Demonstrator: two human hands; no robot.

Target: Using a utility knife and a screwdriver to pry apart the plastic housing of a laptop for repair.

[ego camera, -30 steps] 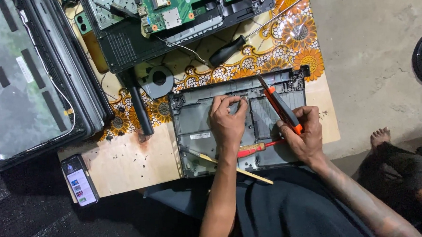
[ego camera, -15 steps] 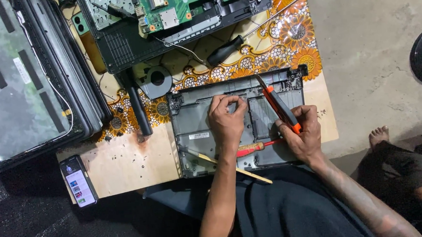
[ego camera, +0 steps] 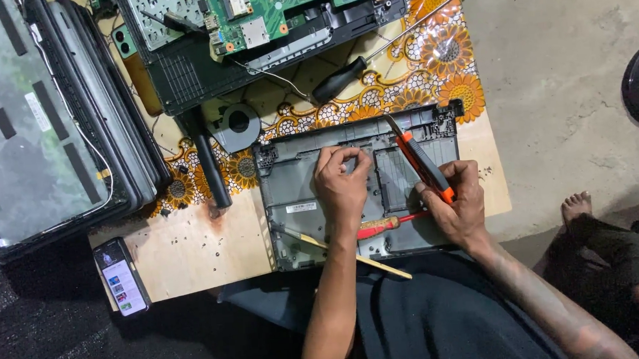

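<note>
- Currently: grey laptop bottom shell (ego camera: 291, 195) lies inner side up on the low wooden board (ego camera: 186, 257), directly in front of the seated person. It looks stripped bare; no board or fan is left inside it.
- Left hand (ego camera: 343, 186) rests inside the shell, thumb and forefinger pinched together near the upper edge. Whether something small sits between them, cannot tell.
- Right hand (ego camera: 459, 208) is wrapped around an orange utility knife (ego camera: 421, 164), blade pointing up and away toward the shell's rear rim (ego camera: 374, 123).
- Red-handled screwdriver (ego camera: 379, 227) lies in the shell between the two hands; a thin wooden stick (ego camera: 351, 253) lies across the shell's near edge.
- Judged done: teardown. Green mainboard (ego camera: 290, 5) sits on a black tray (ego camera: 186, 77) at the top of view, round fan (ego camera: 237, 126) lies loose beside the shell, screen assembly (ego camera: 37, 120) lies apart at far left.
- Judged left: the knife work on the shell itself, which appears to be in progress; no sign of reassembly.
- Also present: black-handled screwdriver (ego camera: 340, 78) on the flowered cloth (ego camera: 450, 52), phone (ego camera: 121, 276) at the board's near left corner.
</note>
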